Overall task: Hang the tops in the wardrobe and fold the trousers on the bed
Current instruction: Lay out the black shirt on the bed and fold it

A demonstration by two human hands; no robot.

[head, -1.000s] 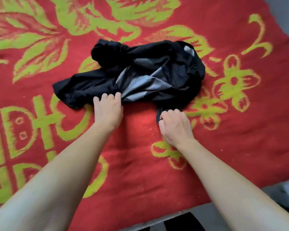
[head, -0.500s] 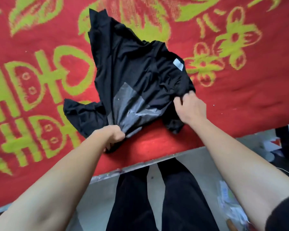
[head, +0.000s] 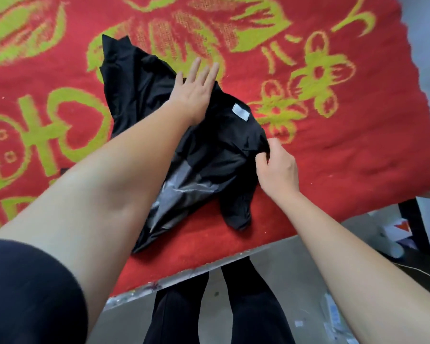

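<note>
A black garment [head: 139, 95] with a white label and a shiny grey panel lies crumpled on the red bed cover [head: 345, 150], near the bed's front edge. My left hand [head: 194, 93] reaches across it with the palm down and the fingers spread, resting on the upper part of the cloth. My right hand [head: 277, 170] pinches the garment's right edge between thumb and fingers. Whether the garment is a top or trousers cannot be told. The lower left of the cloth is hidden by my left forearm.
The bed cover is red with large yellow-green patterns. The bed's front edge [head: 184, 274] runs diagonally across the lower view. Below it are my black-trousered legs [head: 253, 309] on a grey floor, with a dark bed leg [head: 412, 227] and small clutter at the right.
My left hand has let go of the garment's near edge and moved up and across it, opening flat. My right hand keeps its grip on the right edge. The view shifted slightly.
</note>
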